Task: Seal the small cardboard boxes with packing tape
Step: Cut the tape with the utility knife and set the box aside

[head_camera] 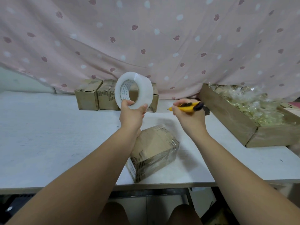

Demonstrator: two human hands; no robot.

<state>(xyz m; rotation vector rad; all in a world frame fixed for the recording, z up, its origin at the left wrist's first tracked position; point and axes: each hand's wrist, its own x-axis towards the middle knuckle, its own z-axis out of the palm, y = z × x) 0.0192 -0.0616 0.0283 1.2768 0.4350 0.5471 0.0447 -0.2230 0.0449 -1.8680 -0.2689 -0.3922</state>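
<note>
My left hand (pixel 132 113) grips a roll of clear packing tape (pixel 134 90) by its lower rim and holds it upright above the table. A yellow and black utility knife (pixel 186 107) lies level in my right hand (pixel 189 116), to the right of the roll. Three small cardboard boxes (pixel 88 95) stand in a row at the back of the table; the roll partly hides the right one. A plastic-wrapped bundle of flat cardboard boxes (pixel 154 151) lies on the table under my forearms.
The white table (pixel 48 135) runs left to right, its front edge near me. A large open cardboard box (pixel 230 117) with shiny plastic filler sits at the right. A pink patterned curtain (pixel 146 38) hangs behind everything.
</note>
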